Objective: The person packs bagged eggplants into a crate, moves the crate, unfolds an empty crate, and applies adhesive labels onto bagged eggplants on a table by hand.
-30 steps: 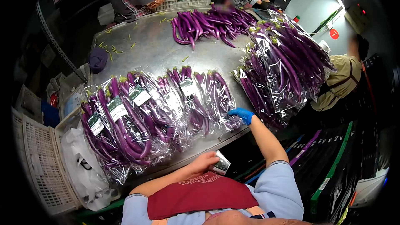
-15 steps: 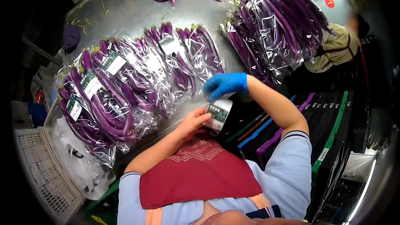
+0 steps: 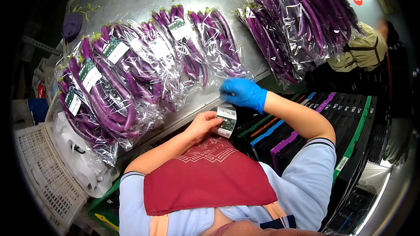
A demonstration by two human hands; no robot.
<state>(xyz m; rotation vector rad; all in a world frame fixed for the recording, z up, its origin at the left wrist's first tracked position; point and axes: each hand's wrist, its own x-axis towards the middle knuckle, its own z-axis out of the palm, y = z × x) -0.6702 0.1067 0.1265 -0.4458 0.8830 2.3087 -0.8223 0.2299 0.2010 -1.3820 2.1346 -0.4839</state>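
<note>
My left hand (image 3: 203, 126), bare, pinches a short strip of green-and-white printed labels (image 3: 226, 121) in front of my apron. Just above the strip's upper end is my right hand (image 3: 243, 95) in a blue glove, its fingers curled closed; whatever they may hold is hidden. Beyond the hands, several clear bags of long purple eggplants (image 3: 109, 91) lie side by side on the metal table. Some bags carry a green-and-white label (image 3: 116, 51). The bag nearest my right hand (image 3: 218, 43) shows no label.
More bagged eggplants (image 3: 302, 22) are piled at the table's right end. Stacked black crates (image 3: 323, 118) with coloured edges stand to my right. A white plastic basket (image 3: 48, 175) is at left. A person in a tan top (image 3: 365, 48) is at the far right.
My gloved right hand has curled closed and sits slightly right of where it was. The label strip in my left hand has tilted and its upper end has curved. The whole view has shifted a little.
</note>
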